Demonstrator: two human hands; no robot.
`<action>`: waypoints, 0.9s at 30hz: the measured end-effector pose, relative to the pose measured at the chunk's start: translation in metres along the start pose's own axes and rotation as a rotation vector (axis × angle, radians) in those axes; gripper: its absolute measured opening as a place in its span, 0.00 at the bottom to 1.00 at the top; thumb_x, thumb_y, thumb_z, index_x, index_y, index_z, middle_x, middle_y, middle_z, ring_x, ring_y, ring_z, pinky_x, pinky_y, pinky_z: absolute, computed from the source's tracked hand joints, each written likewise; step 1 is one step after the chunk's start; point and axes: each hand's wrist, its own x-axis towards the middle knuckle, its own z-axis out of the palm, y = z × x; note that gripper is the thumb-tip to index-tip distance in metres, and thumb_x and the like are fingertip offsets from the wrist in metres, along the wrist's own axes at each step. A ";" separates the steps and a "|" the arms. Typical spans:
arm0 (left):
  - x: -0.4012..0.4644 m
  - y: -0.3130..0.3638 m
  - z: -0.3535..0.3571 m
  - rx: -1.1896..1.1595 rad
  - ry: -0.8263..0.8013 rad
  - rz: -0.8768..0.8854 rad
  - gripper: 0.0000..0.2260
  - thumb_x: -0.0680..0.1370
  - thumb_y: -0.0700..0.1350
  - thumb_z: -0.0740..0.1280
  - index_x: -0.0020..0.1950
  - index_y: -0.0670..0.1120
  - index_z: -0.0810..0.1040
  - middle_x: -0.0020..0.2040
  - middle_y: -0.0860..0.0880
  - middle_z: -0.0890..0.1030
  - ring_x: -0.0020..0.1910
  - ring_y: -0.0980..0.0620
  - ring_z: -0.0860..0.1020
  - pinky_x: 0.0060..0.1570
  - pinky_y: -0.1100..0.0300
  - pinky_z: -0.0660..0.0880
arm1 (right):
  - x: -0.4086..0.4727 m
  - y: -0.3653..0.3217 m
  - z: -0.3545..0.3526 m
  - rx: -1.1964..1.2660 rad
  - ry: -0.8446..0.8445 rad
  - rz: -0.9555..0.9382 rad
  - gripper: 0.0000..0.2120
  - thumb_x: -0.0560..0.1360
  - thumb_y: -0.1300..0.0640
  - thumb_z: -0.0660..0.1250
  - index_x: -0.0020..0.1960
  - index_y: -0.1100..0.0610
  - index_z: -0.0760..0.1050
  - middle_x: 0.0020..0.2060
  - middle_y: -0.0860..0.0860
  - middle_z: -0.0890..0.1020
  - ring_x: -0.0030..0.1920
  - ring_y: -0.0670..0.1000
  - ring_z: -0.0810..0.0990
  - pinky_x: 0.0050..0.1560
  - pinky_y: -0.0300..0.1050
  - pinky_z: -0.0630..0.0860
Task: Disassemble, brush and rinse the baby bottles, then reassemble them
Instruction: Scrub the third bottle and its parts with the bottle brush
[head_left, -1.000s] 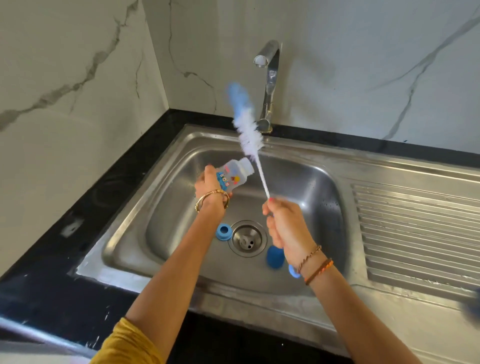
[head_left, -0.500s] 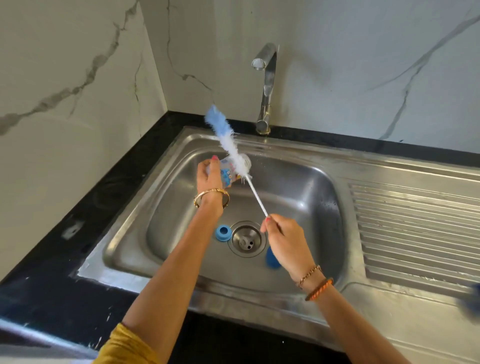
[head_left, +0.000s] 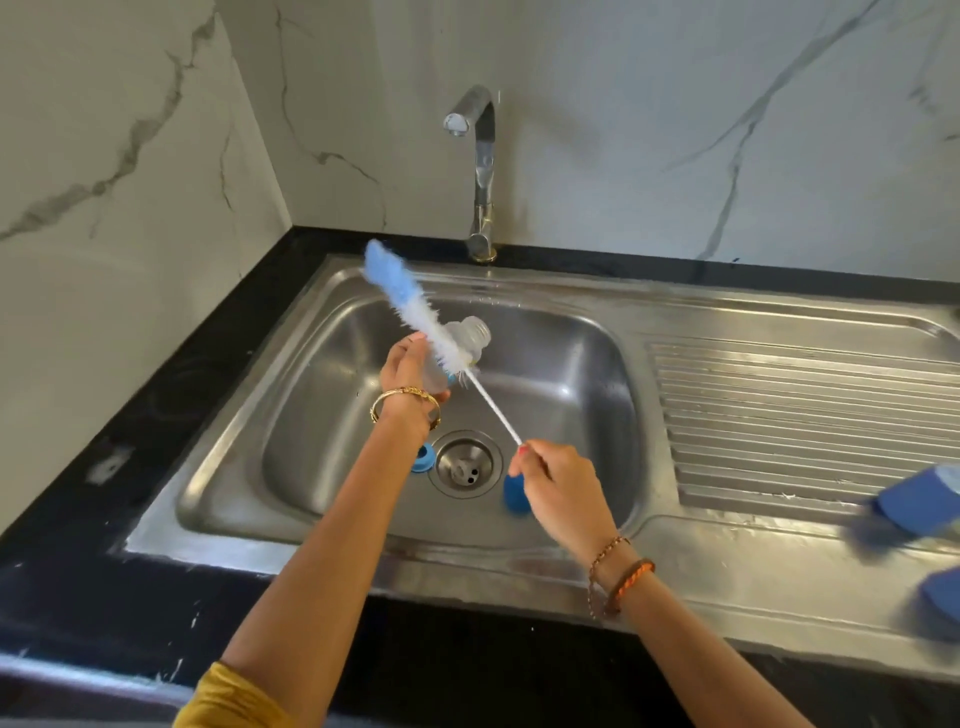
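The black tabletop (head_left: 78, 519) carried a steel sink (head_left: 779, 587) set into the corner of marble-patterned walls, its ribbed draining board on the right and a chrome tap (head_left: 480, 171) standing behind the basin. Over the basin the left hand (head_left: 410, 371) gripped the clear baby bottle (head_left: 462, 343), fingers and thumb curled round its lower body; the bottle's long axis ran diagonally, base near the wrist and open threaded mouth pointing up, away and to the right, toward the tap. The right hand (head_left: 558, 486) pinched the thin white handle of the bottle brush (head_left: 415, 317) at its near end. The brush lay outside the bottle, across its front, its long axis sloping from the right hand up and to the left, with the blue tip past the bottle over the sink's back left rim. Half a second earlier the brush had the same leftward lean with the bottle mostly hidden behind the bristles; a second earlier it had stood nearly upright with its tip in front of the tap. On the basin floor a blue ring (head_left: 423, 458) sat just left of the drain (head_left: 464, 464), and a blue cap (head_left: 514, 493) sat just right of it, partly behind the right hand. Blurred blue pieces (head_left: 914, 506) lay at the right edge on the draining board.
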 end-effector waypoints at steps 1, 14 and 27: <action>-0.001 -0.003 -0.001 0.112 0.023 0.045 0.06 0.76 0.39 0.64 0.41 0.50 0.72 0.40 0.50 0.74 0.32 0.53 0.72 0.22 0.65 0.69 | 0.005 -0.001 0.000 0.022 0.010 0.029 0.17 0.78 0.60 0.56 0.32 0.49 0.71 0.24 0.43 0.70 0.26 0.42 0.69 0.28 0.36 0.63; 0.049 -0.042 -0.064 1.222 -0.225 -0.122 0.24 0.69 0.44 0.73 0.63 0.43 0.72 0.60 0.44 0.73 0.56 0.44 0.75 0.53 0.56 0.74 | 0.055 0.008 0.004 0.275 -0.257 0.461 0.10 0.78 0.62 0.55 0.48 0.61 0.76 0.27 0.52 0.70 0.19 0.44 0.59 0.17 0.32 0.53; 0.082 -0.070 -0.082 1.619 -0.642 -0.378 0.32 0.68 0.52 0.74 0.69 0.52 0.65 0.64 0.45 0.70 0.58 0.45 0.73 0.52 0.55 0.73 | 0.079 0.024 0.037 0.424 -0.349 0.668 0.12 0.76 0.63 0.58 0.34 0.57 0.67 0.28 0.51 0.68 0.19 0.44 0.59 0.19 0.31 0.53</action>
